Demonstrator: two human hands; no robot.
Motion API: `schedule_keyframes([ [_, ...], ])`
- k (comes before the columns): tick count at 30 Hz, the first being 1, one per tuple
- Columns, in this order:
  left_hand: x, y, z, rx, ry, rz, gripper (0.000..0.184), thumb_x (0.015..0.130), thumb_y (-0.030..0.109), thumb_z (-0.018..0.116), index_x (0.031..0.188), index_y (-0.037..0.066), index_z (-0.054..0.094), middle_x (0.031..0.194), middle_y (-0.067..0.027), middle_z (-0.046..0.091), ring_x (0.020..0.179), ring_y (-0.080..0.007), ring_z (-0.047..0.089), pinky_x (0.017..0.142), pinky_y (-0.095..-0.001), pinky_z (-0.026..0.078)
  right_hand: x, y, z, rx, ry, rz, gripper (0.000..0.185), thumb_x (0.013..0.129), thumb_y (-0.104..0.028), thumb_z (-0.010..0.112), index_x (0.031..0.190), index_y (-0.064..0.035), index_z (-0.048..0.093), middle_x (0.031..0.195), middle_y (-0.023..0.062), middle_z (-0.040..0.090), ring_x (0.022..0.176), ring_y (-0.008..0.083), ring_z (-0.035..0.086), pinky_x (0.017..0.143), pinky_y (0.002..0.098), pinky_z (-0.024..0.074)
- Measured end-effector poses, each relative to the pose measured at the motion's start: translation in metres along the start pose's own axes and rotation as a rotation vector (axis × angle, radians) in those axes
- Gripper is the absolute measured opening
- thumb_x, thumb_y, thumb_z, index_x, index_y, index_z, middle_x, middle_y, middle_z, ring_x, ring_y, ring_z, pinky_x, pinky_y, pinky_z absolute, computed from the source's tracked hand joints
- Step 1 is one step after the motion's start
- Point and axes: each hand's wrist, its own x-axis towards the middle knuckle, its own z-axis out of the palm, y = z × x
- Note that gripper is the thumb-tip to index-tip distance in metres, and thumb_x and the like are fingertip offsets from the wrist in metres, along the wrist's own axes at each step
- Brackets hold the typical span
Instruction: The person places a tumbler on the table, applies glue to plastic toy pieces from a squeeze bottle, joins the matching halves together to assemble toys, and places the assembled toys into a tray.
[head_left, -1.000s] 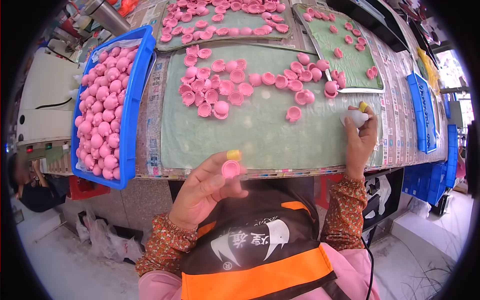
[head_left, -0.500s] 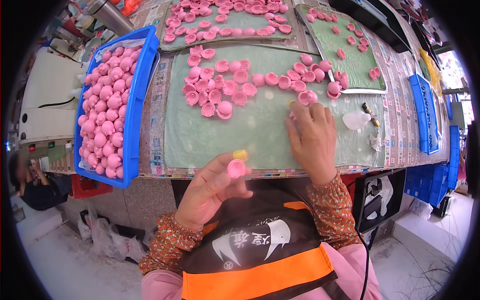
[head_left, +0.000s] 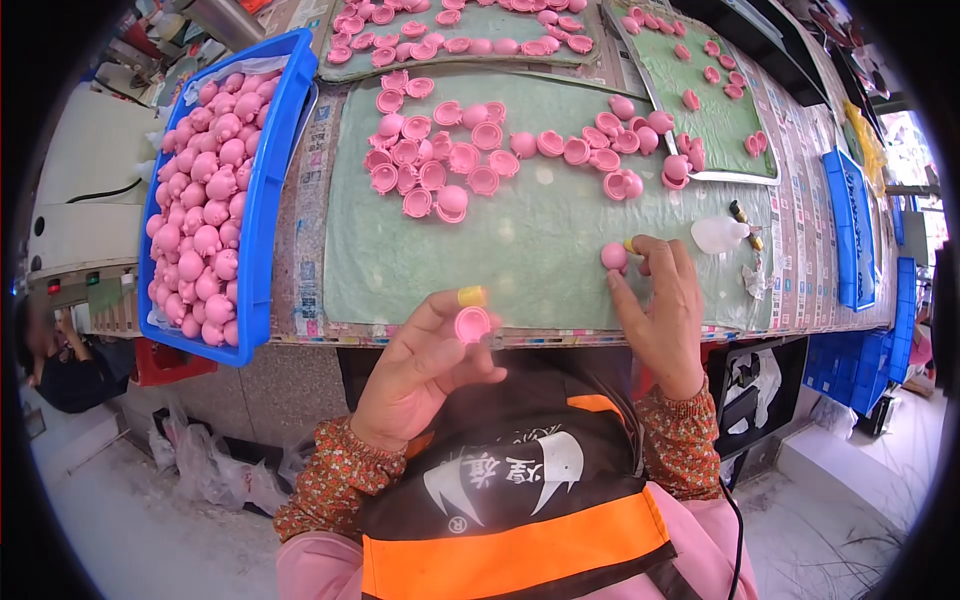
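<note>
1. A long workbench spreads under a green mat point(head_left: 430, 265), with a blue bin point(head_left: 276, 180) of round pink pieces at its left end and loose pink shells point(head_left: 483, 180) scattered over the mat's far half.
2. The left hand point(head_left: 412, 362) is half curled in front of the bench edge. It pinches a small pink cup point(head_left: 472, 325) at the fingertips, hollow facing the camera; a yellow finger cover point(head_left: 472, 296) caps the index finger. A light grip on the outer wall seems best, leaving the rim free.
3. The right hand point(head_left: 668, 310) is over the near right of the mat, thumb and index nearly closed on a pink ball-shaped piece point(head_left: 614, 256), domed side showing. I cannot tell whether it is clear of the mat.
4. Handling it by the sides, without squeezing, should protect its shape; its underside is hidden, so turning it over would help check the edge.
5. A white bottle point(head_left: 718, 235) lies just beyond the right hand; careful elbow and wrist movement should avoid knocking it.
</note>
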Motion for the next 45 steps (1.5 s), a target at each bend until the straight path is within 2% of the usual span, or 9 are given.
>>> schedule_keyframes([
  [8, 0.005, -0.012, 0.003, -0.069, 0.018, 0.023, 0.046, 0.091, 0.009, 0.063, 0.132, 0.007, 0.043, 0.127, -0.0144, 0.055, 0.095, -0.0188, 0.063, 0.089, -0.0413, 0.057, 0.004, 0.000, 0.011, 0.037, 0.022, -0.064, 0.030, 0.076, -0.003, 0.068, 0.104, -0.0020, 0.057, 0.087, 0.0101, 0.050, 0.077, 0.0232, 0.051, 0.071, 0.0350, 0.0429],
  [11, 0.005, -0.015, 0.006, -0.105, 0.029, 0.020, 0.045, 0.092, 0.007, 0.062, 0.132, 0.008, 0.044, 0.128, -0.0147, 0.054, 0.094, -0.0186, 0.063, 0.089, -0.0414, 0.058, -0.001, -0.017, 0.008, 0.224, 0.013, 0.007, 0.028, 0.076, -0.001, 0.066, 0.102, -0.0015, 0.056, 0.085, 0.0053, 0.047, 0.077, 0.0165, 0.047, 0.070, 0.0303, 0.0406],
  [13, 0.005, -0.017, 0.007, -0.118, 0.041, 0.010, 0.045, 0.092, 0.007, 0.062, 0.132, 0.009, 0.044, 0.129, -0.0149, 0.054, 0.093, -0.0184, 0.063, 0.089, -0.0414, 0.058, -0.010, -0.033, 0.006, 0.529, -0.132, 0.043, 0.027, 0.078, -0.001, 0.066, 0.103, -0.0013, 0.054, 0.087, 0.0009, 0.044, 0.078, 0.0111, 0.042, 0.069, 0.0261, 0.0374],
  [19, 0.007, -0.022, 0.011, -0.122, 0.027, 0.031, 0.043, 0.090, 0.006, 0.064, 0.129, 0.010, 0.046, 0.124, -0.0096, 0.057, 0.102, -0.0172, 0.063, 0.090, -0.0366, 0.057, -0.030, -0.066, 0.019, 0.872, -0.256, 0.047, 0.034, 0.080, 0.000, 0.066, 0.110, -0.0015, 0.052, 0.092, 0.0007, 0.043, 0.078, 0.0090, 0.039, 0.069, 0.0232, 0.0350],
  [26, 0.007, -0.024, 0.009, -0.009, 0.015, 0.101, 0.044, 0.087, 0.002, 0.067, 0.125, 0.010, 0.048, 0.118, -0.0062, 0.059, 0.111, -0.0170, 0.059, 0.093, -0.0307, 0.051, -0.034, -0.069, 0.026, 0.803, -0.236, -0.018, 0.034, 0.076, 0.001, 0.071, 0.106, -0.0017, 0.055, 0.086, 0.0050, 0.047, 0.071, 0.0130, 0.044, 0.063, 0.0269, 0.0394],
  [35, 0.005, -0.022, 0.001, 0.114, -0.032, 0.120, 0.035, 0.084, -0.003, 0.068, 0.114, 0.010, 0.055, 0.114, -0.0042, 0.060, 0.109, -0.0154, 0.059, 0.094, -0.0305, 0.049, -0.033, -0.056, 0.027, 1.164, -0.400, 0.233, 0.029, 0.076, -0.002, 0.079, 0.097, -0.0061, 0.059, 0.079, -0.0055, 0.046, 0.070, 0.0035, 0.039, 0.061, 0.0207, 0.0339],
  [41, 0.002, -0.017, 0.002, 0.171, -0.022, 0.061, 0.031, 0.086, -0.004, 0.066, 0.112, 0.009, 0.055, 0.114, -0.0052, 0.058, 0.108, -0.0165, 0.059, 0.091, -0.0313, 0.052, -0.031, -0.054, 0.027, 1.187, -0.424, 0.203, 0.025, 0.076, -0.001, 0.079, 0.093, -0.0064, 0.062, 0.078, -0.0071, 0.046, 0.069, 0.0016, 0.037, 0.060, 0.0202, 0.0322],
  [44, 0.000, -0.010, 0.009, 0.222, 0.001, 0.024, 0.033, 0.087, -0.003, 0.065, 0.114, 0.008, 0.051, 0.115, -0.0068, 0.058, 0.108, -0.0172, 0.059, 0.089, -0.0312, 0.053, -0.028, -0.056, 0.028, 1.081, -0.371, 0.136, 0.027, 0.072, 0.001, 0.079, 0.092, -0.0054, 0.061, 0.077, -0.0034, 0.049, 0.066, 0.0064, 0.042, 0.060, 0.0237, 0.0351],
  [45, -0.001, -0.009, 0.010, 0.268, -0.012, 0.045, 0.034, 0.088, -0.002, 0.065, 0.116, 0.007, 0.049, 0.115, -0.0076, 0.057, 0.108, -0.0176, 0.059, 0.089, -0.0310, 0.053, -0.025, -0.058, 0.027, 0.892, -0.281, -0.045, 0.029, 0.071, 0.002, 0.079, 0.092, -0.0055, 0.061, 0.077, -0.0005, 0.051, 0.066, 0.0116, 0.044, 0.061, 0.0261, 0.0370],
])
